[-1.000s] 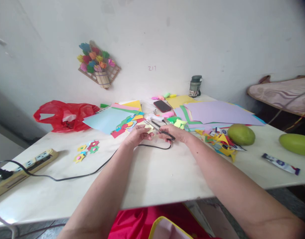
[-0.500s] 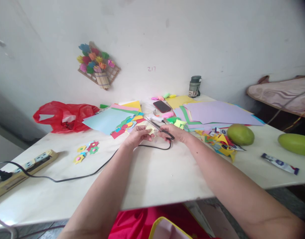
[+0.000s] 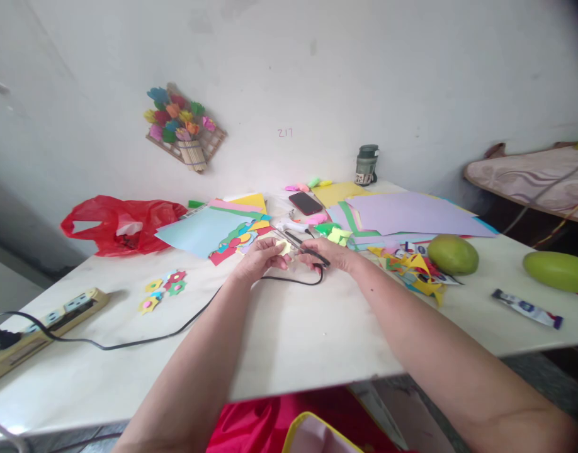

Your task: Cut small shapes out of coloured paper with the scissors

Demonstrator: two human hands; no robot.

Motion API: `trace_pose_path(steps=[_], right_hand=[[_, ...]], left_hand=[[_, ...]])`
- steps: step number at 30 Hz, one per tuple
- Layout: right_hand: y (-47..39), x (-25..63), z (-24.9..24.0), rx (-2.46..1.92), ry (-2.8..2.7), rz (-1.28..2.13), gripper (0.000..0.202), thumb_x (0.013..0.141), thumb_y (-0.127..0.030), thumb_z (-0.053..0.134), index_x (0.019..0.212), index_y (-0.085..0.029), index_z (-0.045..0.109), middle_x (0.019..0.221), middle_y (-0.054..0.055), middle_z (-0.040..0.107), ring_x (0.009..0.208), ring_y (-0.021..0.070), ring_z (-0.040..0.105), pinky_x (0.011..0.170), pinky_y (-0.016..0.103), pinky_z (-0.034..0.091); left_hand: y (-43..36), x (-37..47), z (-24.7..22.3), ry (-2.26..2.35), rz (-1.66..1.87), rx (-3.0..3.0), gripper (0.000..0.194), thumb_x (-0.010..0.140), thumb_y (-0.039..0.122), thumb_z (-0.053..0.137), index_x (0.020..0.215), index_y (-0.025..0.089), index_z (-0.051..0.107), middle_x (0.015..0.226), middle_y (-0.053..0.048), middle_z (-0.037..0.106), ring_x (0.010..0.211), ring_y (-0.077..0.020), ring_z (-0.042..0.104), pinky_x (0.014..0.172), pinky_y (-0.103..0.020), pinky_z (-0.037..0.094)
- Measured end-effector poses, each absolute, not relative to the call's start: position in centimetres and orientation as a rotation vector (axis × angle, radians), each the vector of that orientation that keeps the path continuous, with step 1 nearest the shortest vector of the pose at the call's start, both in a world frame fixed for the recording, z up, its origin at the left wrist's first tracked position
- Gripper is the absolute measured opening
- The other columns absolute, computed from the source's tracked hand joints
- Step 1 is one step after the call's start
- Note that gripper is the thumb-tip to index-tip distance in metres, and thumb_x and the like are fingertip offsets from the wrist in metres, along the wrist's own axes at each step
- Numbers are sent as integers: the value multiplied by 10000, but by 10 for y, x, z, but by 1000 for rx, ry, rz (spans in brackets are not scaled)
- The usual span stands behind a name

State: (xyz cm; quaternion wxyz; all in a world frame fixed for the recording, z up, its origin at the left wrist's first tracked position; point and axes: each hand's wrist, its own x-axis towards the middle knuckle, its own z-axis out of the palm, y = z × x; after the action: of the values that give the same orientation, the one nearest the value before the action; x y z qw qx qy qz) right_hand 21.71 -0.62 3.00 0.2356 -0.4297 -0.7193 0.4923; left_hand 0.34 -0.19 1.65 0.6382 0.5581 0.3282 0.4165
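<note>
Between the fingers of my left hand [image 3: 262, 259] is a small pale yellow piece of paper [image 3: 284, 247]. My right hand [image 3: 327, 250] is closed on a pair of scissors [image 3: 312, 253] with black handles, its blades pointing up and left beside the paper. Whether the blades touch the paper, I cannot tell. Just beyond my hands lie colored paper cutouts [image 3: 242, 238] and a white glue gun [image 3: 291, 225]. A black cord [image 3: 175, 330] runs under my wrists. To the left sit several small paper flowers [image 3: 177, 277].
A power strip [image 3: 57, 321] and a red plastic bag [image 3: 114, 220] are at left. Behind are a phone [image 3: 305, 202], colored sheets [image 3: 412, 212] and a bottle [image 3: 366, 165]. At right lie paper scraps [image 3: 419, 270], green fruits [image 3: 453, 255] and a tube [image 3: 527, 308].
The scissors' handles and blades look a little further apart than before. Both hands stay in nearly the same place, and the camera view has shifted slightly.
</note>
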Motion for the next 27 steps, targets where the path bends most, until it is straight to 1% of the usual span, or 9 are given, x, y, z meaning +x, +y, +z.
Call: trace_pose_path(steps=[4,10,18,24,27], right_hand=[[-8,215,32,-1198,-1972,1334,247,763,-344,752,846,-174,594,545,-52,568,406,69,493,370,181,312],[-8,214,31,-1173,-1947,1345,302,736,-369,784,878,-171,605,534,-49,563,388,70,472,371,188,308],[-9,214,32,-1172,-1939,1336,253,745,-326,768,872,-168,615,529,-44,558,388,71,473,369,183,313],[-8,214,32,-1150,-1947,1359,230,748,-311,760,842,-172,603,522,-48,555,391,73,474,379,186,349],[-9,214,33,-1161,-1942,1355,220,752,-298,756,846,-172,601,527,-46,559,393,72,476,377,183,342]], left_hand=[[-2,4,17,746,959,1284,478,593,459,889,708,131,560,635,-35,697,476,-126,653,516,-216,530],[-3,5,18,757,964,1284,487,585,469,892,724,127,575,616,-27,687,472,-126,653,508,-208,525],[-5,7,18,764,988,1269,489,584,471,889,721,140,555,630,-35,696,472,-131,651,516,-219,533],[-3,7,16,764,1007,1267,471,593,450,884,720,147,546,651,-33,697,481,-130,652,532,-233,543],[-3,7,16,762,1005,1266,474,589,448,886,720,147,544,659,-34,698,490,-134,658,537,-239,548]])
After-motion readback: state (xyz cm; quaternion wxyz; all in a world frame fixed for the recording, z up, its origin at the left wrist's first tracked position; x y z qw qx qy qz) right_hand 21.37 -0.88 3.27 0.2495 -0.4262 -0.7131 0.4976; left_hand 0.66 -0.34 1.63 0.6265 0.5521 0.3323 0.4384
